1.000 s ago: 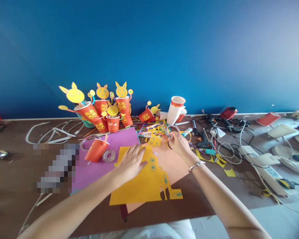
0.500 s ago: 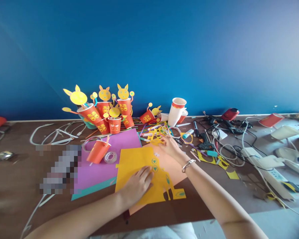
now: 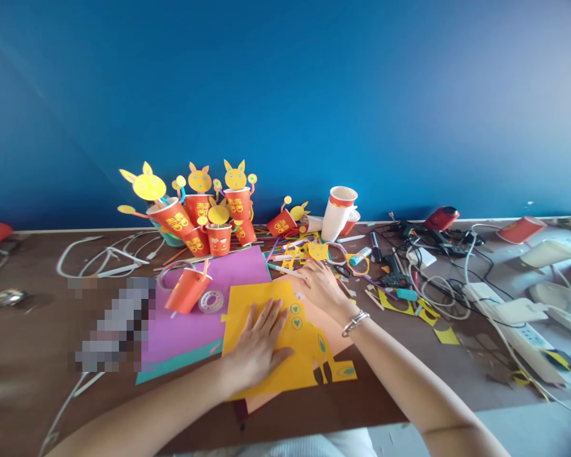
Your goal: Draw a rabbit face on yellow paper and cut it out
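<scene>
From my seat I see the brown table [image 3: 390, 381] crowded with craft litter, and a purple sheet [image 3: 195, 330] lies on its near-middle part. Overlapping the purple sheet's right side is the yellow sheet [image 3: 247, 299], on top of a salmon sheet [image 3: 332, 318]. The yellow sheet's ragged, cut-out edge runs along its right side from far to near.

My left hand [image 3: 259, 346] lies on the near half of the yellow sheet, palm down, fingers spread wide and flat, gripping nothing. My right hand [image 3: 321, 285] is farther and to the right, at the sheet's far right corner. It is the nearer hand to the cut edge. Its fingers are curled toward the left, and I cannot tell whether they pinch the paper or anything else.

Left of the yellow sheet, on the purple, a tipped orange cup [image 3: 186, 290] lies just beside a tape roll [image 3: 210, 300]. A bracelet [image 3: 354, 322] sits on my right wrist.
</scene>
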Demonstrator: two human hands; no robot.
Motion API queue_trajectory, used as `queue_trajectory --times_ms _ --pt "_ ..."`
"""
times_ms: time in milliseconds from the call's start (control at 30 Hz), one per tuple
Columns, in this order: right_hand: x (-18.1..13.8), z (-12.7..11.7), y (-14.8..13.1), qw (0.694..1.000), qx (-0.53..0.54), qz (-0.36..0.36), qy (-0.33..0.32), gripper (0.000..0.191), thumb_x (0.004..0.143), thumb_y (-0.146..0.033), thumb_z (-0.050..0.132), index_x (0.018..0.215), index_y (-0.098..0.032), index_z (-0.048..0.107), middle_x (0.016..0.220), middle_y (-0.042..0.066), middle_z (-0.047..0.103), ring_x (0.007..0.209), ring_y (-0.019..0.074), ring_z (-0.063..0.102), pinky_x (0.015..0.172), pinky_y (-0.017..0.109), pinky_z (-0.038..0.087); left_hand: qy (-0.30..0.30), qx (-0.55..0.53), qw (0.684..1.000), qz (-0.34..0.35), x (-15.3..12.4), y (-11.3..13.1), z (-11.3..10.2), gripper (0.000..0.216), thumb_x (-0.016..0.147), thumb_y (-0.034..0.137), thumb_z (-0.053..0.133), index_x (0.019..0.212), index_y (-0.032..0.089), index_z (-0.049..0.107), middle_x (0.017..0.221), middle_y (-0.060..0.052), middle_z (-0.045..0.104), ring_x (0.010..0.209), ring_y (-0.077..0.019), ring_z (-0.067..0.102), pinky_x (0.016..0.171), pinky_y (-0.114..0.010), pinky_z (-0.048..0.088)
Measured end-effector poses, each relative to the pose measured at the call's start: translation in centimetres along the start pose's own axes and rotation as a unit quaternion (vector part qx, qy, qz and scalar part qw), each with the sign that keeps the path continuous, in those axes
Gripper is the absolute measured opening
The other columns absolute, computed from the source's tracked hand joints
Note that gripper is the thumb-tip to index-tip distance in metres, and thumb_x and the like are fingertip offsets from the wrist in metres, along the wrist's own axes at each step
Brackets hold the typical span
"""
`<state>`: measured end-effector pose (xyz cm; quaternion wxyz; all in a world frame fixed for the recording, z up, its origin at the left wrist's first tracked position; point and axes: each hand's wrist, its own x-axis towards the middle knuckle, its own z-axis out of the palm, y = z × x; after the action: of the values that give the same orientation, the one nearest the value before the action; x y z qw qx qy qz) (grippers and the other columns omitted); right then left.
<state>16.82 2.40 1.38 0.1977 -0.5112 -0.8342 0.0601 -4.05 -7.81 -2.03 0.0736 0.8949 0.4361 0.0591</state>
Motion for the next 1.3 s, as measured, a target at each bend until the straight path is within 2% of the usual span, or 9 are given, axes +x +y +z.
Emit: queue_trajectory --times_ms 167,267,367,467,667,933,1000,1133,1300 --pt "-0.1 0.6 -0.5 0.999 0.008 0.036 -0.03 0.023 0.081 -0.009 0.05 0.097 -0.018 0.064 0.101 0.008 0.066 0.1 0.0211 0.057 0.093 0.034 0.04 0.005 -0.03 0.999 0.036 0.3 0.3 0.0 0.066 0.092 0.048 0.041 0.148 0.021 0.019 0.152 -0.013 0.028 0.142 -0.0326 0.017 0.109 -0.062 0.023" --pt "-0.4 0.9 0.1 0.999 0.017 0.031 0.0 0.026 0.084 -0.008 0.046 0.101 -0.016 0.063 0.105 0.009 0.064 0.103 0.0218 0.055 0.095 0.035 0.039 0.047 -0.018 0.999 0.014 0.9 -0.3 -1.3 0.051 0.091 0.023 0.043 0.142 0.022 0.035 0.148 -0.011 0.036 0.139 -0.0283 0.028 0.11 -0.052 0.031" --pt "-0.8 1.4 1.0 0.999 0.025 0.025 0.035 0.028 0.087 -0.01 0.04 0.106 -0.015 0.06 0.107 0.013 0.059 0.107 0.0232 0.052 0.097 0.037 0.039 0.079 0.056 0.994 -0.049 1.0 -2.3 -3.1 0.06 0.081 -0.002 0.035 0.135 0.021 0.047 0.141 -0.01 0.047 0.133 -0.0261 0.039 0.11 -0.047 0.033" --pt "-0.9 2.1 1.8 0.993 0.086 0.029 0.072 0.027 0.088 -0.011 0.039 0.106 -0.015 0.059 0.107 0.013 0.058 0.106 0.0224 0.052 0.094 0.036 0.042 0.099 0.14 0.98 -0.103 0.2 -5.1 -4.1 0.059 0.078 -0.001 0.036 0.133 0.015 0.05 0.135 -0.018 0.052 0.132 -0.033 0.039 0.11 -0.056 0.027" --pt "-0.5 2.0 2.3 0.985 0.138 0.028 0.1 0.026 0.086 -0.011 0.041 0.106 -0.017 0.056 0.106 0.01 0.063 0.101 0.0209 0.057 0.091 0.035 0.043 0.062 0.195 0.977 -0.064 -1.4 -8.2 -3.7 0.068 0.074 0.001 0.038 0.141 0.012 0.038 0.116 -0.018 0.065 0.127 -0.0322 0.046 0.112 -0.055 0.026" --pt "-0.8 -0.2 1.3 0.999 -0.005 0.046 0.0 0.023 0.087 -0.021 0.048 0.105 -0.02 0.063 0.102 0.009 0.065 0.099 0.0231 0.056 0.089 0.036 0.04 0.052 0.178 0.976 -0.114 0.5 -5.7 -7.4 0.059 0.078 -0.001 0.032 0.134 0.008 0.045 0.103 -0.02 0.064 0.106 -0.0338 0.059 0.1 -0.058 0.036" --pt "-0.8 -0.4 0.9 0.998 -0.039 0.046 -0.007 0.022 0.088 -0.027 0.051 0.105 -0.021 0.064 0.103 0.011 0.064 0.101 0.0257 0.054 0.089 0.039 0.038 0.045 0.117 0.989 -0.073 1.4 -4.5 -7.8 0.057 0.078 0.0 0.035 0.133 0.012 0.045 0.107 -0.017 0.063 0.103 -0.0299 0.059 0.092 -0.049 0.045" --pt "0.0 0.0 -0.3 0.996 -0.073 0.043 -0.011 0.023 0.087 -0.032 0.055 0.105 -0.021 0.063 0.115 0.015 0.059 0.107 0.0288 0.05 0.09 0.041 0.038 0.014 -0.018 1.0 0.008 4.0 -2.5 -6.3 0.064 0.07 0.005 0.048 0.131 0.019 0.038 0.123 -0.012 0.056 0.112 -0.0266 0.053 0.094 -0.043 0.044" --pt "2.0 1.1 -0.9 0.996 -0.04 0.032 -0.072 0.02 0.09 -0.024 0.048 0.102 -0.019 0.063 0.106 0.012 0.061 0.102 0.0248 0.054 0.088 0.037 0.042 0.024 -0.132 0.991 -0.011 5.6 -2.1 -3.6 0.069 0.069 0.006 0.054 0.133 0.019 0.034 0.135 -0.012 0.048 0.126 -0.0258 0.043 0.102 -0.042 0.039"
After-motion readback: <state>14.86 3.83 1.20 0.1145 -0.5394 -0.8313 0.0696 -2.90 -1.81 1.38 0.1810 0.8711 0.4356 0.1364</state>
